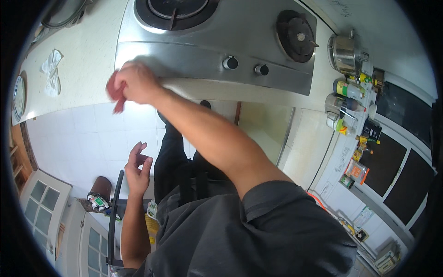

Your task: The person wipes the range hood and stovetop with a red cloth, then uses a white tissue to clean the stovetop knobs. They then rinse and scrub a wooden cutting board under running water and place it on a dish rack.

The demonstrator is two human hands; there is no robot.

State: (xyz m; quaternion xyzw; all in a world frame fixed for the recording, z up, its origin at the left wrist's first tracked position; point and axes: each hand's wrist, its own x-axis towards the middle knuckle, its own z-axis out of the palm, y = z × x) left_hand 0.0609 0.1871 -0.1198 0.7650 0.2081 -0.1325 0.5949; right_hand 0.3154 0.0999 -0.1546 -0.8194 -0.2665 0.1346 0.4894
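Note:
My right hand (139, 82) reaches across to the front left corner of the stainless steel gas cooktop (193, 57). Its fingers are closed around a bunched red cloth (117, 90), part of which hangs past the counter's front edge. Whether the cloth touches the steel is hidden by the hand. Two control knobs, a left one (230, 63) and a right one (262, 70), sit on the cooktop's front strip, to the right of this hand. My left hand (139, 169) hangs in the air over the floor with its fingers apart and slightly curled, holding nothing.
A large burner (176, 14) and a smaller burner (297, 36) are set in the cooktop. On the left counter lie a crumpled white cloth (52, 73) and a patterned plate (18, 98). A steel pot (344, 55) and several bottles (347, 89) stand at the right.

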